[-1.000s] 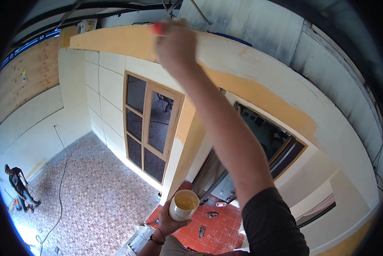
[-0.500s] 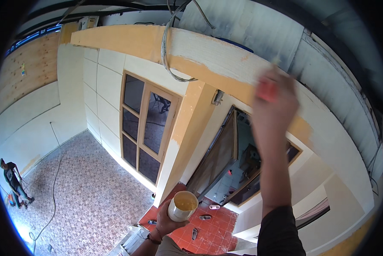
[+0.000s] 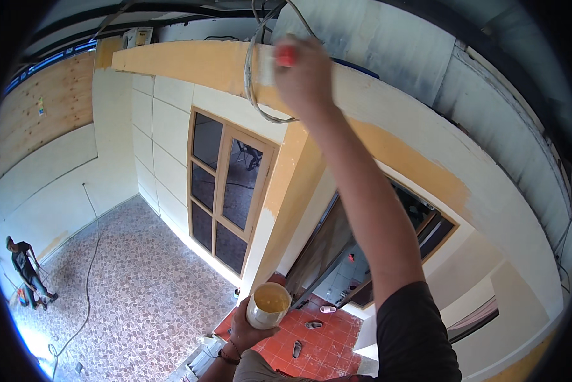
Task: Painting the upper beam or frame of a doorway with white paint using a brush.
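Observation:
My left hand (image 3: 246, 328) is wrapped round a pale paint tub (image 3: 258, 313), held upright low in the picture, with yellow-orange paint (image 3: 272, 301) inside. My right arm reaches up across the view. Its hand (image 3: 306, 83) is closed on a paintbrush, of which the red handle (image 3: 286, 55) shows; the bristles are hidden. That hand is up against the long beam (image 3: 177, 63), beside a hanging loop of grey cable (image 3: 249, 79). The beam is yellow-orange to the left and along its lower edge, and whitish on the upper part to the right.
Below the beam stands a yellow-orange and white pillar (image 3: 286, 184), next to a wood-framed window (image 3: 227, 184). Far below are red floor tiles (image 3: 317, 350) with sandals (image 3: 296, 349). A person (image 3: 28, 270) stands at the left on the patterned floor (image 3: 139, 274). A long cable (image 3: 88, 254) crosses that floor.
My right hand has swept left along the beam with the paintbrush, ending by the cable loop. My left hand still holds the paint tub, and the view has shifted slightly.

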Available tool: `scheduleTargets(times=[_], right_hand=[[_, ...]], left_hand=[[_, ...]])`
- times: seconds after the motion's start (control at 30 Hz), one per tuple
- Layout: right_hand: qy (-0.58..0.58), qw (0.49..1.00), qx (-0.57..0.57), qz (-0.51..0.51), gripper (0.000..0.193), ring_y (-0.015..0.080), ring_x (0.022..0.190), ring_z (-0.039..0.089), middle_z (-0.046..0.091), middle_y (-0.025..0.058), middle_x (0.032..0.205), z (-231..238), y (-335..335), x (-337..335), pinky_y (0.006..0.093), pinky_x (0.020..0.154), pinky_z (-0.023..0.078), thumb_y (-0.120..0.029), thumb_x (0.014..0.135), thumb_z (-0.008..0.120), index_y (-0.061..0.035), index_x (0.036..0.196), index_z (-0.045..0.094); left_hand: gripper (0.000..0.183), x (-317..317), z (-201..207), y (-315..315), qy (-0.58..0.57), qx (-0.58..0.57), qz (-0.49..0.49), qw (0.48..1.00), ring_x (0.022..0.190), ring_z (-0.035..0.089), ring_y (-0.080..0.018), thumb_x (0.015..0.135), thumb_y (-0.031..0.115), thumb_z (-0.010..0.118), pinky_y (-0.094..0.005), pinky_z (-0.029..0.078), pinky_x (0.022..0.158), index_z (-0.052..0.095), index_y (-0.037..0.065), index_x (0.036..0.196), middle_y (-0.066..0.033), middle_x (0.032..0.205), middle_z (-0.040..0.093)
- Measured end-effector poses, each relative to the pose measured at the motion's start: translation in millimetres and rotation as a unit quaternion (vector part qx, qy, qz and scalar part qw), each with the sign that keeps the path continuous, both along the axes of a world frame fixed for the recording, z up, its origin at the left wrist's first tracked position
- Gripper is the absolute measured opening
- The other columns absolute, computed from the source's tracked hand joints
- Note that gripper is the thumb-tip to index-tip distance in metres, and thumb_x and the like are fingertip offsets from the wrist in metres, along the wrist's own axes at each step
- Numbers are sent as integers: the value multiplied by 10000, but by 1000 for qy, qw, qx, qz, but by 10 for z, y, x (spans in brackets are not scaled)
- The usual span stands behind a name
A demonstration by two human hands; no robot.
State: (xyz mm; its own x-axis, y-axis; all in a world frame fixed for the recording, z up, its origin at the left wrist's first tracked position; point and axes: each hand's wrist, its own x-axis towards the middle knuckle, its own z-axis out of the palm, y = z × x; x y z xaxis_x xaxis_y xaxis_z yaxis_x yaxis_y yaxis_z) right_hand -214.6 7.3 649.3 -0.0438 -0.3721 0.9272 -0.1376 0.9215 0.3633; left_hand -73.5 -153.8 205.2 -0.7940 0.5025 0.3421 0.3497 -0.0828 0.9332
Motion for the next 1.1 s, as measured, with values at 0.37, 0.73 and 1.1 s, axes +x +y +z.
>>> scheduleTargets(times=[0.37,0.73,1.1], right_hand=[[22,984,4,179,105,360,689,598,596,155,759,72,-91,84,457,628,504,-30,747,662,-98,821,630],[-24,994,-17,108,121,350,749,606,596,134,798,-2,130,442,451,681,509,-25,746,658,-109,832,639],[96,991,-96,10,198,278,716,622,585,92,804,-207,427,1693,362,670,528,40,735,686,-113,844,622]], left_hand=[[899,100,202,155,28,-4,-14,1000,1012,677,-242,502,287,953,-378,543,873,522,22,1245,-130,1103,680],[900,160,272,220,-5,22,-36,999,1046,661,-238,512,276,949,-386,528,909,519,30,1263,-133,1143,666],[888,245,292,383,37,9,-65,997,1039,661,-225,511,278,949,-378,534,894,522,32,1250,-123,1136,668]])
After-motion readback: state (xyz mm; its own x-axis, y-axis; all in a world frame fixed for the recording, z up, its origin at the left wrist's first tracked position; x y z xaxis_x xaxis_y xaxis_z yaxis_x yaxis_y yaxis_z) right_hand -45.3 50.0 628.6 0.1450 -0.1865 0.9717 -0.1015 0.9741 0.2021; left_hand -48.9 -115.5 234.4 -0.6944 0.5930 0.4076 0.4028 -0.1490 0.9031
